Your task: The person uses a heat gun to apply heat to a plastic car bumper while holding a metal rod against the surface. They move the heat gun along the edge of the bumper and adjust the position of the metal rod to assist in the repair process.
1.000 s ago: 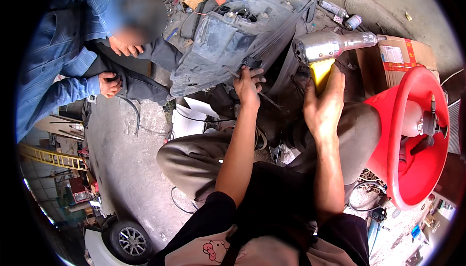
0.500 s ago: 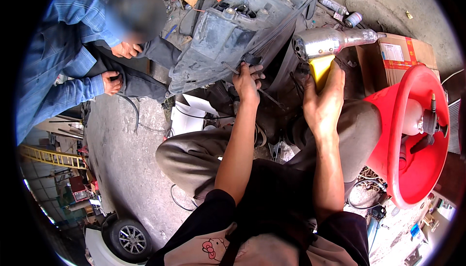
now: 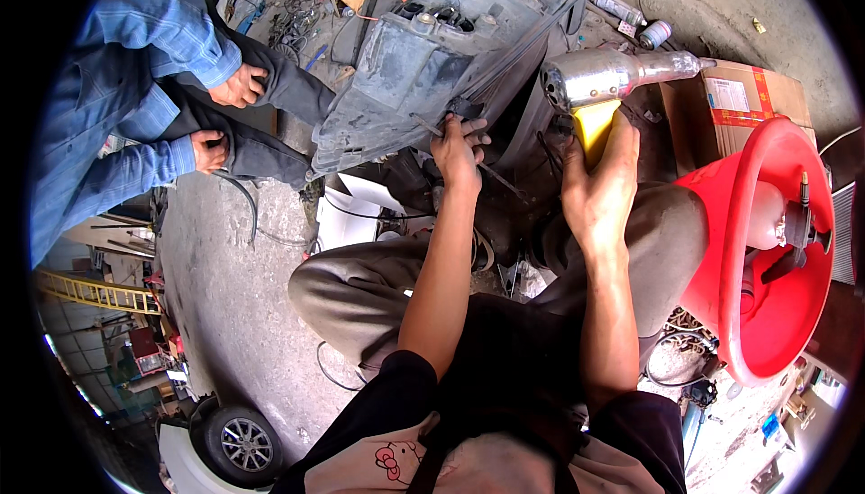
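Observation:
In my right hand point(image 3: 599, 189) is a heat gun with a yellow handle point(image 3: 595, 130) and a silver metal barrel point(image 3: 590, 77), its nozzle pointing right. My fingers are wrapped round the handle. A large grey, dusty car headlight housing point(image 3: 410, 70) lies ahead of me, tilted, its back side up. At its near right edge my left hand point(image 3: 459, 153) is closed, with some fingers partly spread. A thin dark rod point(image 3: 505, 184) sticks out past those fingers, and its other end seems to touch the housing. The fingers hide the rod's middle.
A red bucket point(image 3: 703, 251) with tools inside tilts by my right knee. Behind it stands a cardboard box point(image 3: 757, 102); spray cans point(image 3: 656, 35) lie further back. At left sits another person in a blue shirt point(image 3: 117, 88), hands on knees. A white box point(image 3: 356, 214) rests on the floor.
The other person's head has gone from view, and their upper hand has shifted slightly on the knee. My hands, the heat gun and the housing have hardly moved.

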